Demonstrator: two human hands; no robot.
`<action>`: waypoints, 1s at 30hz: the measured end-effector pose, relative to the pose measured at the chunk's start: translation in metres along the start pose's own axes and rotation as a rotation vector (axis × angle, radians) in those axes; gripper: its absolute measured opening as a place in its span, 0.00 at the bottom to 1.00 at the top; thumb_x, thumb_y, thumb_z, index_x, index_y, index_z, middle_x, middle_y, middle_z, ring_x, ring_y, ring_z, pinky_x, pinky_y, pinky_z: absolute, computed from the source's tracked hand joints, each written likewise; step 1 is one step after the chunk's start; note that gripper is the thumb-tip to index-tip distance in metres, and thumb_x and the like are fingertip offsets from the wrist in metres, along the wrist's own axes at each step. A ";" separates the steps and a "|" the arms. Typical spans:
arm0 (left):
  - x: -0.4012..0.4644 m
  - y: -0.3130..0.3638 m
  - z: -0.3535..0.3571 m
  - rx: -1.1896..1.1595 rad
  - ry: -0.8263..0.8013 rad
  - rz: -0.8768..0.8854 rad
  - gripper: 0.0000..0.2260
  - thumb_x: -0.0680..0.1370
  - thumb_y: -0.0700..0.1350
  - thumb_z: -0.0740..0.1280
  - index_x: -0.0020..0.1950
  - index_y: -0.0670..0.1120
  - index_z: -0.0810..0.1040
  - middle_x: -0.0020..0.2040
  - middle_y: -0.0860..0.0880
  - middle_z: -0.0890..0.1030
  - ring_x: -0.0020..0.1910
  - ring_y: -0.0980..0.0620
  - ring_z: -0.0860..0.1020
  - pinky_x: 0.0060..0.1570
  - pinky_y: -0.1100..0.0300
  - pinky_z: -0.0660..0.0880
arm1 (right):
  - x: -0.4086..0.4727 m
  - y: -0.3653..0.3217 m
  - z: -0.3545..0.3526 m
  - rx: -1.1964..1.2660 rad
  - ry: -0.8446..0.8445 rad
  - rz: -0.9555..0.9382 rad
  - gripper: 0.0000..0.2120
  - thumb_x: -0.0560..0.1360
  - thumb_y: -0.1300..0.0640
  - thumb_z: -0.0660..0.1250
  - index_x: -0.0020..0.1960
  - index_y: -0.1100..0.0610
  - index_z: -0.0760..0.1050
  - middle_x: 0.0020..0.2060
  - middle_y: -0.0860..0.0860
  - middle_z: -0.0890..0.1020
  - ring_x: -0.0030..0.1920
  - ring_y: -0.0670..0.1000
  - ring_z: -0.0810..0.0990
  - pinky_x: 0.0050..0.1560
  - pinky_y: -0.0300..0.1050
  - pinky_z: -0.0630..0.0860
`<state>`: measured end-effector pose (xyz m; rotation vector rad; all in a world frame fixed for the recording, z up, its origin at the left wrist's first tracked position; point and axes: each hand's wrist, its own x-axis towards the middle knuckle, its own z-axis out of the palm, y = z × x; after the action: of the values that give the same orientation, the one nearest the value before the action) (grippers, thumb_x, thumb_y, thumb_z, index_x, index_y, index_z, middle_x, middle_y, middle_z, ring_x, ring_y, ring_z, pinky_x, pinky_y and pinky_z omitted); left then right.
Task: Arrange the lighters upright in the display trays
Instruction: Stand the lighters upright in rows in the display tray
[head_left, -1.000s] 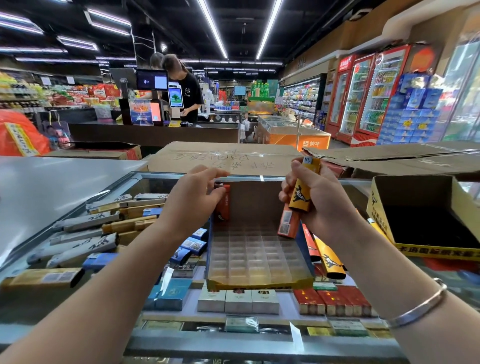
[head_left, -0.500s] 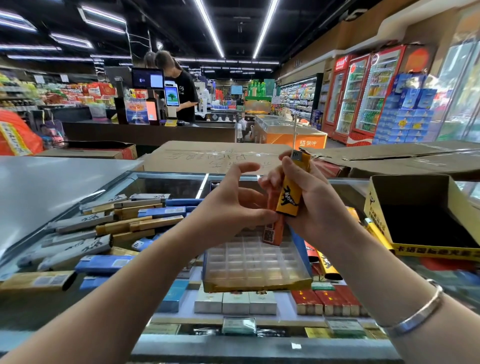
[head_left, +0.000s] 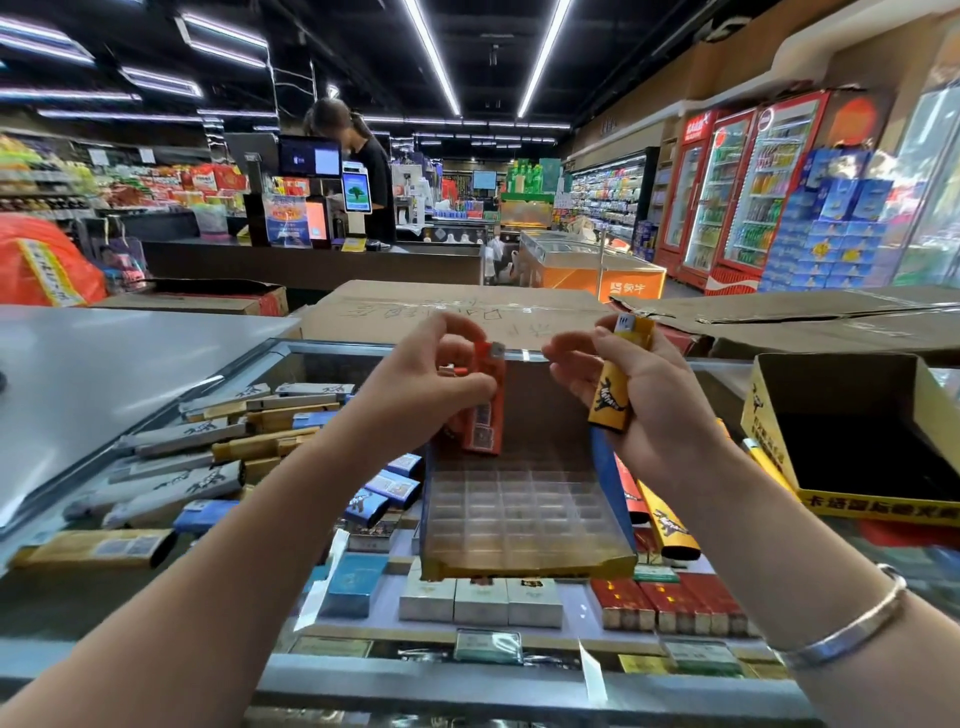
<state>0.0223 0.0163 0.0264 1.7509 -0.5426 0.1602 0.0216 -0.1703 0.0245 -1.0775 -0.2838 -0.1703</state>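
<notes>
A person stands at a glass shop counter (head_left: 156, 364), both bare arms reaching forward over it. Farthest left, under the glass, lie long cigarette cartons (head_left: 176, 483) in a loose heap.

The left hand (head_left: 421, 395) is closed around an orange lighter (head_left: 488, 400), fingers and thumb pinching its upper body. The lighter stands nearly upright, metal cap on top, its base hanging just over the back row of the tray.

Below and between the hands sits the display tray (head_left: 524, 558), a clear grid of small square cells. Every cell I can make out looks empty, so the filling seems barely begun.

The right hand (head_left: 639, 395) grips a yellow lighter (head_left: 618, 384) against the palm, cap up, tilted slightly; the index finger and thumb are loose and spread. Beside the tray's right wall, more yellow and orange lighters (head_left: 665, 519) lie flat on the counter. Far right stands an open yellow cardboard box (head_left: 852, 436).

To seat the orange lighter well, I would keep it vertical, line its base over one back-corner cell, and lower it straight until it bottoms out. Starting at the back keeps later rows reachable. The cells look snug, so a tilted entry may catch on a divider.
</notes>
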 end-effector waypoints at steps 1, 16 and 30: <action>0.000 -0.001 -0.002 0.003 0.013 -0.013 0.14 0.73 0.35 0.68 0.49 0.52 0.69 0.46 0.49 0.81 0.40 0.56 0.82 0.32 0.67 0.75 | 0.000 0.000 -0.001 -0.022 0.001 -0.003 0.05 0.79 0.63 0.58 0.48 0.55 0.70 0.36 0.54 0.85 0.43 0.53 0.84 0.49 0.48 0.80; -0.001 -0.013 -0.009 0.612 0.261 0.243 0.12 0.66 0.50 0.76 0.44 0.53 0.76 0.36 0.58 0.78 0.33 0.60 0.76 0.36 0.68 0.73 | -0.006 0.014 0.003 -0.386 -0.155 -0.101 0.05 0.79 0.65 0.59 0.50 0.56 0.70 0.34 0.53 0.82 0.41 0.55 0.82 0.52 0.51 0.79; 0.010 -0.021 0.007 0.969 0.157 0.351 0.20 0.77 0.42 0.65 0.69 0.45 0.69 0.59 0.46 0.77 0.55 0.45 0.77 0.54 0.51 0.74 | -0.003 0.018 0.000 -0.419 -0.143 -0.089 0.05 0.79 0.63 0.59 0.50 0.54 0.70 0.34 0.51 0.82 0.41 0.52 0.82 0.52 0.50 0.78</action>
<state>0.0390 0.0104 0.0103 2.5208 -0.7140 0.9234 0.0233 -0.1615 0.0083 -1.4970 -0.4373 -0.2394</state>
